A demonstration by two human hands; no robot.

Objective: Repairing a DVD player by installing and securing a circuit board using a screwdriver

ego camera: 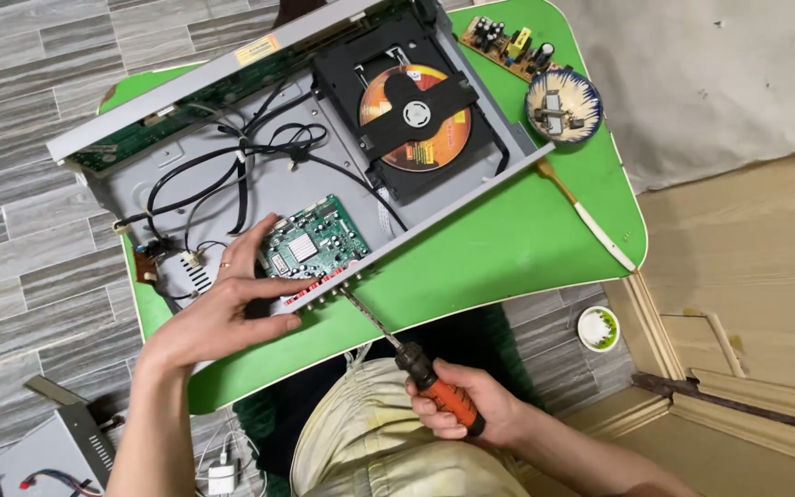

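An opened grey disc player chassis (195,184) lies on a green table (499,248). Inside sit a black disc tray holding an orange disc (416,115), black cables (232,156) and a green circuit board (315,244). My left hand (223,308) rests on the chassis's near edge beside the green board, fingers spread. My right hand (471,410) grips an orange and black screwdriver (407,354). Its tip touches the rear panel next to the board's connectors.
A small yellow-brown circuit board (508,44) and a patterned bowl (563,106) with small parts sit at the table's far right. A long thin tool (591,221) lies near the right edge. A grey cover (39,451) and a white charger (223,477) lie on the tiled floor.
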